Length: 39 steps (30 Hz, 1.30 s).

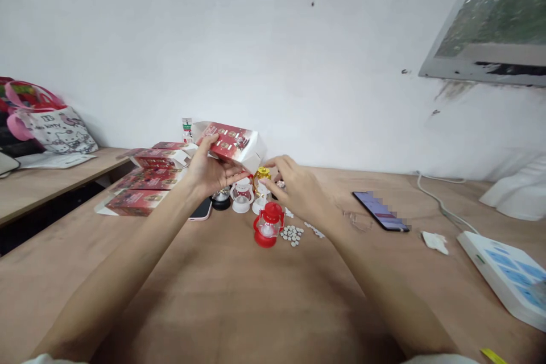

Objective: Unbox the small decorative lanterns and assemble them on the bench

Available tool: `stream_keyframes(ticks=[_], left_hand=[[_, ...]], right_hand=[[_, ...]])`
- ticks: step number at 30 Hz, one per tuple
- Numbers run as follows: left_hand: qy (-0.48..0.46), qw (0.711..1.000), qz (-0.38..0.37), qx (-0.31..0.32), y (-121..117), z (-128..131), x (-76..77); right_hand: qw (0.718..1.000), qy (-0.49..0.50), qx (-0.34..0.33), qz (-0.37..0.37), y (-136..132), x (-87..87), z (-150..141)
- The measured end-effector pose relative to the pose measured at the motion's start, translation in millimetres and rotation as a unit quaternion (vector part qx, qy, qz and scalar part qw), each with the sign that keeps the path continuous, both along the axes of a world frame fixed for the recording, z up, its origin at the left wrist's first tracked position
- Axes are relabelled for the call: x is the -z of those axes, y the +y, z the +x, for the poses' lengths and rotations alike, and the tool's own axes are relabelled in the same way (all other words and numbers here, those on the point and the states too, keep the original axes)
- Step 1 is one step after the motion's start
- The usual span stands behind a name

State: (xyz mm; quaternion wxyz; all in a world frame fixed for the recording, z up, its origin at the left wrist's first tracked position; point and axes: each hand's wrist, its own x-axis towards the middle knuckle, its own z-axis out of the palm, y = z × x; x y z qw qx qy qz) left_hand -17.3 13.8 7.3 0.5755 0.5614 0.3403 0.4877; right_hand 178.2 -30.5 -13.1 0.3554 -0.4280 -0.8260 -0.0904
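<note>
Foreground: left forearm (123, 267) and right forearm (375, 287). Left hand (205, 173) grasps a raised carton (232, 141), flaps open; right hand (301, 187) curves beside the gold lantern (263, 172), its grip indeterminable. Apparent step: carton handling above clustered lanterns. Any lift calls for clearance from the white lantern (242, 199); the red lantern (268, 226) stands upright, nearer.

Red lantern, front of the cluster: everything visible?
Red lantern: domed red cap, round red base, clear middle with a pale candle-like piece inside, red side frame. Looks like glossy plastic. Upright on the brown table, not held; small white discs lie beside it at right. Contact with the white lantern behind is unclear.
</note>
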Motion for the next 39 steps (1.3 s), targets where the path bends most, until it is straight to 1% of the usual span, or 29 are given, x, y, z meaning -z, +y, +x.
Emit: stream_keyframes(ticks=[2, 3, 5, 8, 10, 13, 15, 17, 19, 22, 24, 26, 28, 30, 31, 36, 39], left_hand=[[0.034, 0.999, 0.027, 0.013, 0.0, 0.8, 0.6], [0.043, 0.998, 0.032, 0.017, 0.0, 1.2, 0.8], [0.043, 0.999, 0.022, 0.018, -0.1, 2.1, 1.2], [0.019, 1.0, -0.002, 0.003, -0.6, 4.2, 2.5], [0.017, 1.0, 0.017, -0.007, -1.3, 6.4, 4.0], [0.043, 0.996, 0.066, -0.034, -4.1, 10.5, 5.7], [0.042, 0.995, 0.071, -0.05, -6.8, 12.7, 5.5], [0.027, 0.996, 0.066, -0.048, -9.3, 13.6, 4.5], [0.019, 0.997, 0.063, -0.038, -10.6, 13.3, 3.2], [0.014, 0.999, 0.042, -0.023, -9.4, 11.4, 3.0], [-0.005, 0.999, 0.019, -0.025, -6.8, 10.0, 4.0], [-0.022, 0.999, 0.014, -0.035, -3.9, 8.5, 5.4], [-0.026, 0.999, 0.027, -0.039, -1.7, 7.3, 6.3], [-0.027, 0.999, 0.034, -0.033, -1.0, 6.6, 6.2], [-0.03, 0.999, 0.03, -0.029, -1.2, 6.6, 5.8], [-0.083, 0.996, -0.034, -0.018, -4.4, 6.4, 1.0], [-0.129, 0.989, -0.063, -0.019, -6.6, 5.4, -2.9]], right_hand=[[0.997, 0.04, -0.009, 0.063, 0.5, -0.1, -1.5], [0.995, 0.045, -0.014, 0.085, 0.7, -0.3, -1.7], [0.993, 0.033, -0.03, 0.109, 1.3, -0.7, -1.1], [0.992, 0.0, -0.049, 0.119, 2.5, -1.5, 0.9], [0.992, -0.012, -0.036, 0.123, 3.9, -1.3, 1.8], [0.991, -0.017, -0.002, 0.135, 6.8, 0.2, 1.3], [0.989, -0.007, 0.018, 0.149, 8.3, 1.4, 0.0], [0.987, 0.006, 0.026, 0.159, 9.0, 2.2, -1.6], [0.987, 0.016, 0.005, 0.16, 8.7, 2.7, -2.7], [0.987, 0.024, -0.079, 0.137, 6.4, 3.2, -3.5], [0.985, 0.036, -0.131, 0.111, 3.3, 3.3, -3.8], [0.982, 0.054, -0.17, 0.064, -0.5, 2.8, -4.0], [0.978, 0.07, -0.195, 0.003, -4.0, 1.6, -4.1], [0.975, 0.087, -0.197, -0.049, -6.0, 0.1, -4.0], [0.975, 0.097, -0.188, -0.062, -6.2, -0.7, -3.8], [0.98, 0.132, -0.137, -0.065, -4.0, -2.0, -1.7], [0.979, 0.131, -0.141, -0.073, -4.1, -1.9, -0.7]])
